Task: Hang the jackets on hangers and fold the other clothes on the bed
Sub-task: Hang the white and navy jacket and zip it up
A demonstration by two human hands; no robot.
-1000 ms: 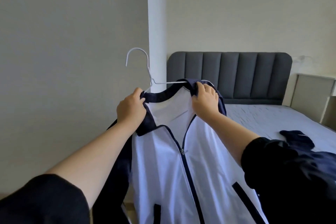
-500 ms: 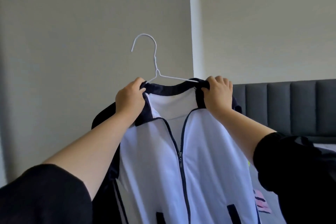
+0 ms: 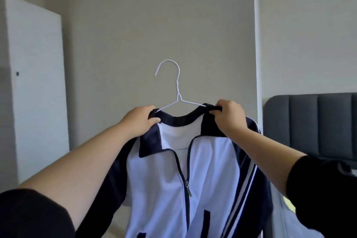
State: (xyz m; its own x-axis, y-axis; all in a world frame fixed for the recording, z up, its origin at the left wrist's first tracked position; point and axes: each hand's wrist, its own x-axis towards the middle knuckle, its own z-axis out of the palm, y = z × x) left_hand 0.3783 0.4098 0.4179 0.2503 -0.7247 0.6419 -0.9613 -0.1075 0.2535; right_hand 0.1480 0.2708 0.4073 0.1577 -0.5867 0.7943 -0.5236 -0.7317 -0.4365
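Note:
A white jacket [image 3: 208,170] with navy collar, sleeves and zip hangs in front of me on a thin white wire hanger [image 3: 177,91], its hook standing free above the collar. My left hand [image 3: 138,121] grips the left end of the navy collar over the hanger's arm. My right hand [image 3: 230,117] grips the right end of the collar the same way. The zip is partly open at the top. The hanger's shoulders are hidden inside the jacket.
A grey wall fills the view ahead. A white door [image 3: 36,83] stands at the left. A white vertical post [image 3: 257,44] runs down the right of centre, and the dark grey padded headboard [image 3: 313,123] of the bed shows at the right edge.
I have turned left, so the headboard slid to the right edge and the door came into view. Both hands keep their hold on the collar, and the jacket hangs straighter.

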